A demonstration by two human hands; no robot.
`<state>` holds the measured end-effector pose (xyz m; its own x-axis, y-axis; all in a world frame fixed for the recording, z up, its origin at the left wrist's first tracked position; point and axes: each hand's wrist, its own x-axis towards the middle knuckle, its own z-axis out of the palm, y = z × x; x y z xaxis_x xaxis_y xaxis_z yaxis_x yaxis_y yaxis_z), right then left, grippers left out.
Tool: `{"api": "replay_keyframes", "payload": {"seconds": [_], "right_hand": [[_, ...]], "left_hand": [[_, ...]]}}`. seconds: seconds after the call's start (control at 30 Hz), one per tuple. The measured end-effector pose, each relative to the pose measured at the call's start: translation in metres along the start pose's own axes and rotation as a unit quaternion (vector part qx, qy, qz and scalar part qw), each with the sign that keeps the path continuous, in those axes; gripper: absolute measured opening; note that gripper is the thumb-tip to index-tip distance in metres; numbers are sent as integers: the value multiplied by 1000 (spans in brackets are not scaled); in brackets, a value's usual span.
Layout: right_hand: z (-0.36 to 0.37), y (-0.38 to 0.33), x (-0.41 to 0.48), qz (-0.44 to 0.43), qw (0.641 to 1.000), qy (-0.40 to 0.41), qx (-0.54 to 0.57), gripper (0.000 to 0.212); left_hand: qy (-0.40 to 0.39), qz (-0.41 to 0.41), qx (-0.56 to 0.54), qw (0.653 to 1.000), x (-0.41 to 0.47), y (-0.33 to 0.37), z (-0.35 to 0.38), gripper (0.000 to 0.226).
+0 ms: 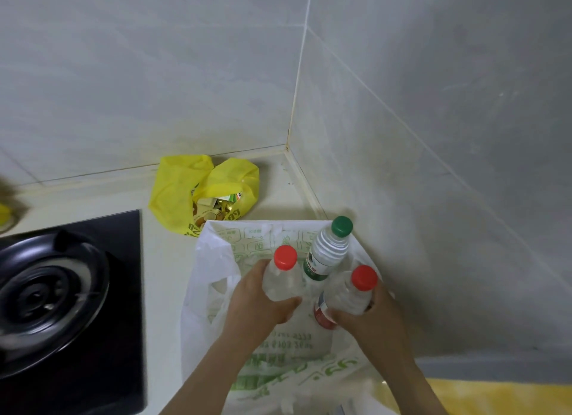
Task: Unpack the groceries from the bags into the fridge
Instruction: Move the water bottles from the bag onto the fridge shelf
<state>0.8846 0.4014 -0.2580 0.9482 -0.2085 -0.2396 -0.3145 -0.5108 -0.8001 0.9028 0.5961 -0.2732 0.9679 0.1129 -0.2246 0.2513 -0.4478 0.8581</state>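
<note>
Left hand [263, 295] curled round left bottle [283, 278], red cap. Right hand [371, 317] gripped right bottle [351, 295], red cap. Green-cap bottle [329, 250] tilted between them, holder unclear. All over open white bag [213, 259] on counter [162, 290]; yellow bag [173, 191] behind.

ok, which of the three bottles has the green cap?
The rear bottle, standing between the other two and farthest back. The left bottle in the left hand and the right bottle in the right hand both have red caps.

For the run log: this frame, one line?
left hand: grips left red-capped bottle | right hand: grips right red-capped bottle | green-capped bottle: between them | white bag: below
</note>
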Motion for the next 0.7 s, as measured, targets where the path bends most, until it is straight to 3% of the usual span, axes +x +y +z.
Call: {"api": "replay_keyframes", "payload": {"seconds": [0.17,0.37,0.7], "right_hand": [[-2,-28,-16,-18,999,-4,33,63],[-2,-67,-31,-68,992,-36,95,46],[2,-114,-33,-191,967,-43,165,58]], "left_hand": [[33,1,-32,999,-15,15,-22,63],[53,49,-88,993,-32,38,-59,52],[168,119,-210,956,-61,74,-102,48]]}}
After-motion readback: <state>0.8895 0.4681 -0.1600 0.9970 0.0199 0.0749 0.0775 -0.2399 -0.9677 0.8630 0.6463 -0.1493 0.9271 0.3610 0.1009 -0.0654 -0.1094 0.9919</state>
